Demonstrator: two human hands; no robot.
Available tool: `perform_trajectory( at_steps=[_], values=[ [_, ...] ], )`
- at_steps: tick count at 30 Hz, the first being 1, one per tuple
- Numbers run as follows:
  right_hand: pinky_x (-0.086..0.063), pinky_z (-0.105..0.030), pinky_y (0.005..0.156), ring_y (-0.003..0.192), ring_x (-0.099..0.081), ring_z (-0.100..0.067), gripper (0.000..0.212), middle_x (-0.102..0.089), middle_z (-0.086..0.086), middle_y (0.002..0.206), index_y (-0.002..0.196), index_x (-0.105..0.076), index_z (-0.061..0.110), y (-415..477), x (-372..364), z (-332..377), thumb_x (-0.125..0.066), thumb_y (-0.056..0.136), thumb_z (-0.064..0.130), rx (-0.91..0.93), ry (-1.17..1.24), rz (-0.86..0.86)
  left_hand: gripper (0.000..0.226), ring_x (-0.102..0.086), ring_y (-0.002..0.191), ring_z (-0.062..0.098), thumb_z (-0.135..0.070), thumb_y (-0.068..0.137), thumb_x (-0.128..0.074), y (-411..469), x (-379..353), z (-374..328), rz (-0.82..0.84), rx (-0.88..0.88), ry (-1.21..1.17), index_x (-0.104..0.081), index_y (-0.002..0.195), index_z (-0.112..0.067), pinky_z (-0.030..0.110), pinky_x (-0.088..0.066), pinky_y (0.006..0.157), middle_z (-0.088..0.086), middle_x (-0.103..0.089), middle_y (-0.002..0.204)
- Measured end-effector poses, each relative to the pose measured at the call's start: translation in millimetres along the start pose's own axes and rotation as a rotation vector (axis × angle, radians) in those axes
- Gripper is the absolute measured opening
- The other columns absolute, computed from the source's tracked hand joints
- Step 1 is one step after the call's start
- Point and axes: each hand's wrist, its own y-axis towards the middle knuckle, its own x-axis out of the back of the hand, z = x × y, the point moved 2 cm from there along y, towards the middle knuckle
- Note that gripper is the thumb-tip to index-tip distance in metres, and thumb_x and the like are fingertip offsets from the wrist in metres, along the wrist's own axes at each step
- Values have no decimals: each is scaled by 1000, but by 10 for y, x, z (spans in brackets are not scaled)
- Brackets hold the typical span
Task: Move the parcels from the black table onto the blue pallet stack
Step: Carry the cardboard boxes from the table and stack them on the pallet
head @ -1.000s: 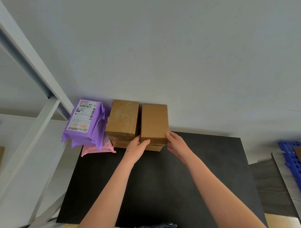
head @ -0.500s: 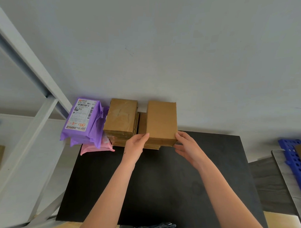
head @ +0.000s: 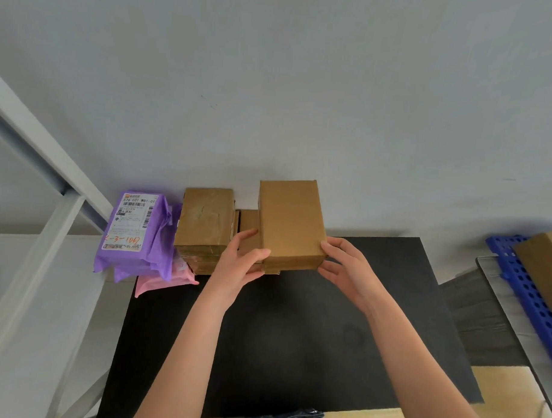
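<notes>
Parcels (head: 201, 256) bunch at the far-left corner of the black table (head: 295, 334), against the wall. Blue pallet stack (head: 520, 289) is off to the right, well apart from the table and only partly in frame. It bears a brown carton (head: 545, 265). Taped carton pile (head: 205, 215) stands at the wall. Purple mailer (head: 133, 229) w/ printed label lies just beside it, overhanging the table edge, on top of a pink mailer (head: 162, 280).

Brown box (head: 291, 222) is up off the flat cartons (head: 248, 222) below it, held roughly level betw. both hands over the table's far side. L hand (head: 238, 263) grips the near-left corner, thumb at the near edge, fingers along the side. R hand (head: 344, 267) clamps the near-right corner, fingers curled on the side wall.

Box looks stiff, plain cardboard, prob. light given the fingertip hold, and not slippery. Best hold is the opposite long sides, as now. Mailers look soft and will likely sag, so support those from underneath.
</notes>
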Motion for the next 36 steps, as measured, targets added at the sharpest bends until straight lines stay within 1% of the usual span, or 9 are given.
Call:
perform_trajectory(
  at_steps=[5, 8, 11, 14, 18, 22, 25, 29, 36],
  values=[
    [-53, -38, 91, 102, -70, -26, 63, -71, -5, 111, 120, -59, 18, -181, 50, 72, -80, 67, 43, 51, -10, 9, 75, -59, 113, 32, -20, 71, -73, -22, -26, -76, 176, 15, -25, -39, 135, -41, 40, -53, 90, 7, -55, 125],
    [-54, -41, 91, 102, -69, -25, 70, -69, -4, 113, 123, -57, 25, -286, 88, 73, -82, 61, 46, 54, -27, -3, 71, -56, 116, 36, -19, 70, -71, -37, -66, -88, 237, 44, -7, -43, 129, -45, 44, -50, 95, 10, -55, 126],
    [-53, -42, 94, 106, -68, -25, 73, -66, -5, 118, 129, -54, 31, -398, 109, 45, -81, 62, 47, 54, -49, 5, 64, -59, 113, 34, -18, 70, -70, -48, -87, -82, 293, 69, 38, -47, 121, -49, 41, -51, 92, 15, -56, 125],
    [-52, -44, 97, 110, -66, -25, 73, -63, -7, 123, 131, -53, 34, -512, 127, -17, -81, 64, 46, 41, -53, 7, 62, -63, 108, 28, -21, 71, -72, -57, -84, -56, 348, 86, 105, -48, 120, -51, 36, -54, 88, 15, -57, 123],
    [-51, -45, 99, 111, -65, -24, 65, -59, -7, 127, 133, -50, 35, -636, 125, -110, -75, 73, 41, 25, -59, -28, 61, -63, 108, 30, -28, 71, -73, -64, -96, -25, 401, 139, 148, -47, 123, -49, 37, -54, 87, 10, -57, 126],
    [-48, -48, 102, 115, -62, -25, 68, -58, -7, 128, 136, -47, 33, -741, 86, -198, -72, 74, 40, 26, -46, -88, 60, -65, 106, 30, -39, 68, -78, -72, -132, -36, 415, 170, 150, -50, 121, -47, 40, -54, 88, 6, -57, 126],
    [-48, -48, 103, 116, -61, -26, 69, -57, -7, 129, 137, -45, 32, -824, 65, -243, -71, 74, 40, 34, -33, -121, 53, -64, 106, 31, -38, 70, -73, -77, -162, -37, 427, 172, 162, -51, 117, -48, 39, -54, 86, 5, -55, 126],
    [-47, -49, 103, 117, -60, -26, 69, -55, -8, 131, 138, -44, 32, -921, 105, -260, -74, 77, 43, 33, -39, -162, 56, -63, 107, 32, -41, 68, -74, -82, -252, -7, 456, 164, 199, -50, 118, -48, 39, -54, 87, 5, -53, 127],
    [-53, -40, 96, 111, -64, -20, 62, -58, -2, 125, 132, -47, 38, -1119, 369, -293, -70, 75, 45, 61, -27, -233, 66, -69, 98, 29, -44, 66, -73, -50, -552, 37, 536, 146, 274, -46, 126, -45, 43, -52, 93, 6, -57, 124]
  ],
)
